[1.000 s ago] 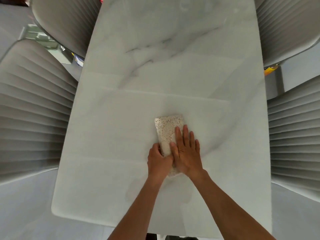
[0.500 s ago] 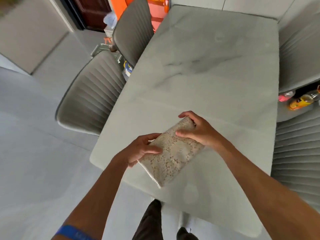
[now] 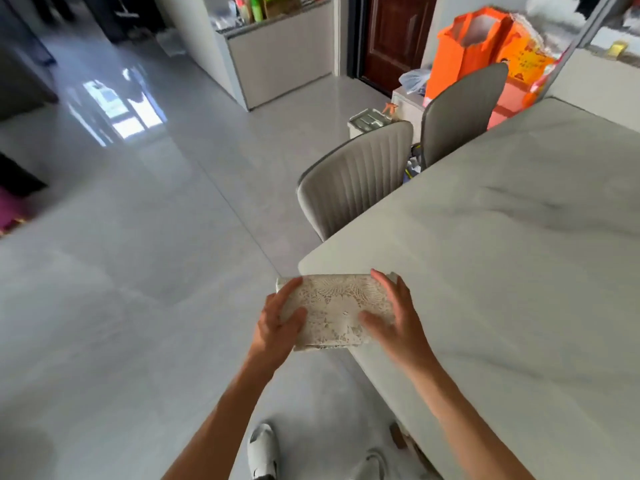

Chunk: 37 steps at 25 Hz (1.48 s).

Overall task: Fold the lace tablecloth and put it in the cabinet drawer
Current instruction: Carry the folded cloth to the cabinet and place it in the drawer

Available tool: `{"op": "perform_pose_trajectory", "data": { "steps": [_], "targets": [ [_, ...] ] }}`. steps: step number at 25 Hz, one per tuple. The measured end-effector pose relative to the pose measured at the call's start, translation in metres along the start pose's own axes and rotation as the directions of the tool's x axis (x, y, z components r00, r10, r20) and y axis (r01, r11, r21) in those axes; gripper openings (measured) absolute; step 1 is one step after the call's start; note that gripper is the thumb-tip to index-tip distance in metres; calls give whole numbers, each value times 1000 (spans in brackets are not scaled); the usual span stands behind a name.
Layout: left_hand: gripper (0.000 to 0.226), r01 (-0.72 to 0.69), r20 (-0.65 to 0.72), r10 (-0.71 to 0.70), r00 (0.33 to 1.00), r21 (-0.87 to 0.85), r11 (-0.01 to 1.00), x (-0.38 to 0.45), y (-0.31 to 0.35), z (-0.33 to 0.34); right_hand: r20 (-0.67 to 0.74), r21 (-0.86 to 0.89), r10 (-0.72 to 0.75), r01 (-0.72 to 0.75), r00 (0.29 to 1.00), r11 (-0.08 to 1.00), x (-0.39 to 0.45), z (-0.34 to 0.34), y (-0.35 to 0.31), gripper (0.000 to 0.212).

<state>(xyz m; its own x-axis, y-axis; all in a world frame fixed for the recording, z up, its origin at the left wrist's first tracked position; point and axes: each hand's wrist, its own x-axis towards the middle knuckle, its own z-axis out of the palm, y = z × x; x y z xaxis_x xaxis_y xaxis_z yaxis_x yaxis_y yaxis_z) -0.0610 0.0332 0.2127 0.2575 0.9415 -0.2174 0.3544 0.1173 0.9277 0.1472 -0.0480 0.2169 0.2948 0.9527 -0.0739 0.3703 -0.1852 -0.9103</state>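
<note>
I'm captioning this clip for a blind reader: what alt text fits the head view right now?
Two bare hands hold a folded lace tablecloth at the corner of a marble table, left hand and right hand gripping its ends. Two grey chairs stand beside the table, with an orange bag behind them.

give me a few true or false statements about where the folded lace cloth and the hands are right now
1. The lace tablecloth is folded into a compact rectangle. True.
2. The cloth lies flat on the table with no hand on it. False: both hands hold it up at the table's corner.
3. The left hand grips the cloth's left end. True.
4. The right hand hangs idle at the person's side. False: it holds the cloth's right end.
5. An orange bag stands behind the far chair. True.
6. The cloth is already in a drawer. False: no drawer is in view.
</note>
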Motion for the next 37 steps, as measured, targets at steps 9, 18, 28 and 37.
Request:
{"op": "perform_pose_trajectory", "data": {
  "steps": [9,18,28,37],
  "targets": [
    [95,-134,-281,247,928,368,920,-26,-85,-273,280,-308,-391,467,877,829,41,265,-140,59],
    [83,-12,-476,178,861,330,944,-57,-171,-571,477,-248,-409,565,778,787,58,566,-293,60],
    [83,203,-596,-28,802,229,952,3,-281,-825,650,-110,-377,572,660,813,138,859,-380,60],
    [84,274,-684,-115,720,128,953,100,-335,-1081,724,-47,-387,601,570,798,249,1115,-509,59]
  ]
}}
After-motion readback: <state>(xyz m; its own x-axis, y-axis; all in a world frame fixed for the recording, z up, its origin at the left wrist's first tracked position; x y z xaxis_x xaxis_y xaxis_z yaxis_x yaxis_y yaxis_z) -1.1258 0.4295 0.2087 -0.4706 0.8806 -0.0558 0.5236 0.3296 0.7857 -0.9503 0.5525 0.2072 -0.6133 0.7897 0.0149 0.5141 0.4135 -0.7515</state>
